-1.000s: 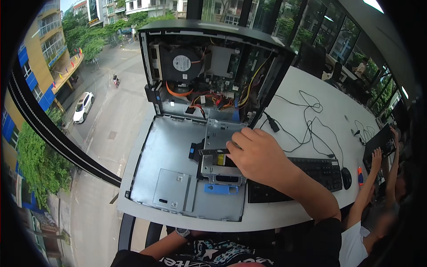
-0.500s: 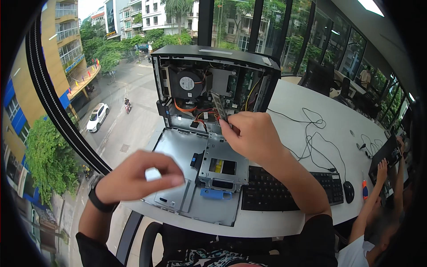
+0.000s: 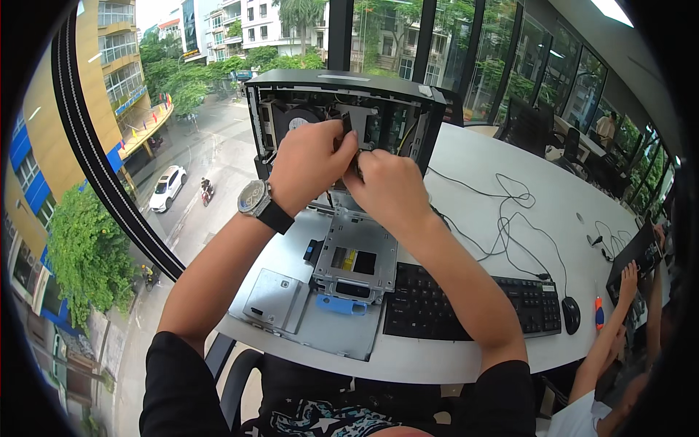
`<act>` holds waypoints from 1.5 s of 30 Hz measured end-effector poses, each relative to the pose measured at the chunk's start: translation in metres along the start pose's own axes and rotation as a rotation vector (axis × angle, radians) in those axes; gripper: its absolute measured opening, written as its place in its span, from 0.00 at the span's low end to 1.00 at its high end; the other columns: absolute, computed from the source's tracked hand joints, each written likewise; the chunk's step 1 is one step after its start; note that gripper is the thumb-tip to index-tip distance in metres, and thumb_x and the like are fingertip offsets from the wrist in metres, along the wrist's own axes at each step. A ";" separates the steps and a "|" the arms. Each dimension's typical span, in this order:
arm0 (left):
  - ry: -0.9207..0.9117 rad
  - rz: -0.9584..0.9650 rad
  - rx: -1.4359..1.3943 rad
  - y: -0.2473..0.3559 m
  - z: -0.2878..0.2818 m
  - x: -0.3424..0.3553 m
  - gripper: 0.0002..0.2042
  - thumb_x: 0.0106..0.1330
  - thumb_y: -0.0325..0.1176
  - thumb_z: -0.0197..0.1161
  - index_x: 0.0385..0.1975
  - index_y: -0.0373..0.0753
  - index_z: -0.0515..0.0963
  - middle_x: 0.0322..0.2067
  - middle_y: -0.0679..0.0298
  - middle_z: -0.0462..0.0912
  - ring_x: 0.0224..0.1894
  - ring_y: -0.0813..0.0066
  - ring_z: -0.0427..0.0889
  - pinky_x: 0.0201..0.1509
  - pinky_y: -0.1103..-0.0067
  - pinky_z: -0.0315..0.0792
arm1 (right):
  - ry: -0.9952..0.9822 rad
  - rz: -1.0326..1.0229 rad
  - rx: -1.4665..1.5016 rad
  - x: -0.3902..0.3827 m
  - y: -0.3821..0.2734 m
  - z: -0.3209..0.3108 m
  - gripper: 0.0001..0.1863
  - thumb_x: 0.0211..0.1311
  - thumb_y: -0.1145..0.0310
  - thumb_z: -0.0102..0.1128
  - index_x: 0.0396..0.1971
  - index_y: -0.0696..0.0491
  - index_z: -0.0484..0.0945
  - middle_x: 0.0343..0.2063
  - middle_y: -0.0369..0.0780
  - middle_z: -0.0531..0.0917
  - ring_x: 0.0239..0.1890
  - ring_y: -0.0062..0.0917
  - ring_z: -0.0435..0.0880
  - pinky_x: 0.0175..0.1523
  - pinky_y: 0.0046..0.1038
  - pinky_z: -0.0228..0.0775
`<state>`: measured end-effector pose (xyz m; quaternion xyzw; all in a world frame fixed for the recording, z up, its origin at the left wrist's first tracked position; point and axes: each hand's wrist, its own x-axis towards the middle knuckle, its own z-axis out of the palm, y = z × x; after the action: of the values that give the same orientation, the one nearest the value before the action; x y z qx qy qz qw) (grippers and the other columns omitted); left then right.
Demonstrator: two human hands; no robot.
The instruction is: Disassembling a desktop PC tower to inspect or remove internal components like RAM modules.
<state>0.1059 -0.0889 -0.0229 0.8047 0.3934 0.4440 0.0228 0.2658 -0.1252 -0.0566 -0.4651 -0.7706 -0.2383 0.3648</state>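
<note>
An opened desktop computer case (image 3: pixel 342 79) stands upright in front of me, its inside facing me. Both my hands reach into it. My left hand (image 3: pixel 312 160), with a watch on its wrist, is closed at the upper end of a thin dark memory stick (image 3: pixel 346 121). Close beside it, my right hand (image 3: pixel 389 189) is closed around the stick's lower part, which the fingers hide. Behind my hands, the round fan (image 3: pixel 298 120) is partly covered, and the green circuit board (image 3: pixel 397 127) shows at the right. Whether the stick touches a slot is hidden.
The case's lowered metal panel (image 3: pixel 342 336) lies toward me, carrying a drive bracket (image 3: pixel 364 244) with a blue latch (image 3: pixel 341 306). To the right are a black keyboard (image 3: pixel 528 302), a mouse (image 3: pixel 571 315), loose cables (image 3: pixel 502 218) and a screwdriver (image 3: pixel 598 313). Another person's hand (image 3: pixel 628 280) works at the far right.
My left hand has moved up and right from above the panel to the memory stick. My right hand has risen slightly with the stick, now further inside the case.
</note>
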 end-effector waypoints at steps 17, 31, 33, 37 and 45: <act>0.111 0.233 0.248 -0.016 0.060 0.040 0.18 0.71 0.41 0.62 0.20 0.36 0.79 0.17 0.51 0.80 0.23 0.47 0.82 0.30 0.60 0.75 | 0.321 0.442 0.798 0.067 0.128 -0.030 0.31 0.75 0.40 0.47 0.53 0.51 0.86 0.47 0.38 0.86 0.50 0.20 0.80 0.59 0.25 0.66; 0.159 0.287 0.213 -0.019 0.071 0.052 0.15 0.70 0.39 0.65 0.23 0.35 0.82 0.17 0.52 0.81 0.22 0.51 0.84 0.28 0.66 0.77 | 0.117 0.333 1.034 0.060 0.135 -0.013 0.26 0.76 0.53 0.40 0.53 0.52 0.85 0.44 0.36 0.87 0.44 0.17 0.85 0.51 0.18 0.74; 0.160 0.291 0.222 -0.016 0.071 0.052 0.15 0.70 0.38 0.65 0.23 0.35 0.82 0.17 0.53 0.82 0.22 0.51 0.84 0.28 0.66 0.77 | 0.120 0.337 1.038 0.059 0.134 -0.013 0.26 0.76 0.53 0.39 0.52 0.52 0.85 0.44 0.36 0.87 0.45 0.17 0.85 0.51 0.18 0.74; 0.170 0.307 0.249 -0.017 0.073 0.056 0.15 0.69 0.38 0.65 0.23 0.35 0.82 0.18 0.53 0.82 0.23 0.51 0.84 0.28 0.66 0.77 | 0.120 0.328 1.019 0.058 0.133 -0.013 0.27 0.76 0.52 0.39 0.52 0.52 0.85 0.44 0.36 0.87 0.45 0.17 0.85 0.51 0.17 0.74; 0.153 0.270 0.249 -0.016 0.072 0.056 0.15 0.69 0.38 0.64 0.24 0.34 0.82 0.18 0.53 0.82 0.23 0.51 0.84 0.29 0.66 0.78 | 0.114 0.336 1.020 0.057 0.132 -0.014 0.28 0.77 0.51 0.38 0.53 0.51 0.85 0.43 0.35 0.87 0.43 0.17 0.84 0.50 0.17 0.73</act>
<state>0.1653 -0.0190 -0.0338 0.8107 0.3345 0.4508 -0.1664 0.3710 -0.0436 0.0006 -0.3323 -0.6825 0.2031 0.6185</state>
